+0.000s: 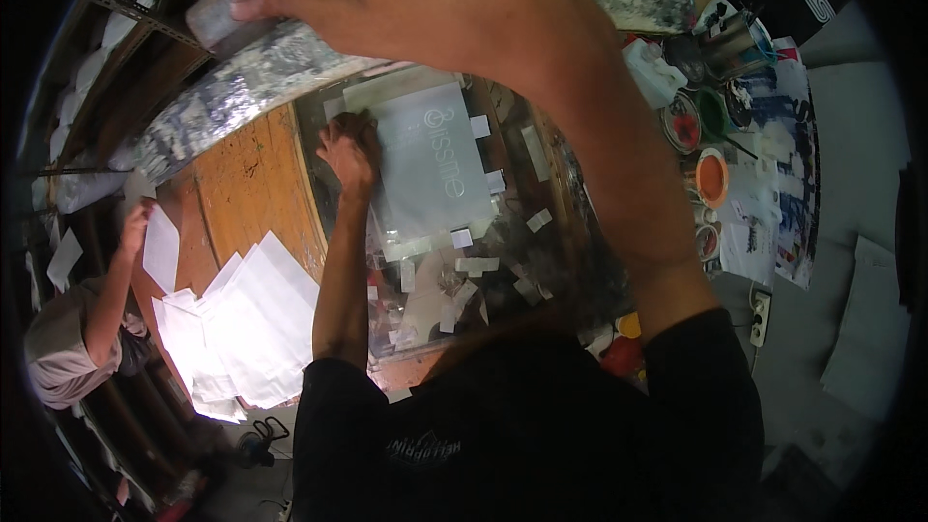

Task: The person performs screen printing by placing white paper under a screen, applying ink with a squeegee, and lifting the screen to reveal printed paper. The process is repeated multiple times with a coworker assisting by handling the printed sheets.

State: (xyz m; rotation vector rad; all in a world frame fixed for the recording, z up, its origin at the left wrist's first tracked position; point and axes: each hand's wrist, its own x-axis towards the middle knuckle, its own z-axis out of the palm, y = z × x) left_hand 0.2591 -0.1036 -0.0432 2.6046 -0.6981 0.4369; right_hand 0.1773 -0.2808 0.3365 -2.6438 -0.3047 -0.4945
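The right hand [454, 0] was raised close to the camera, fingers closed around the edge of a paint-crusted frame [261, 72]. Below it, the left hand [348, 150] pressed fingers-down on the left edge of a pale grey sheet [425, 169] taped to the glass plate [512, 261]. White papers [246, 324] lay left of that forearm, where another person [82, 329] held one.

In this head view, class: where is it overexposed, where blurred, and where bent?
Head view: the white paper stack is blown out by glare; the raised right hand looms close and soft; the left hand on the grey sheet is sharper; shelf edges curve near the dark rim.
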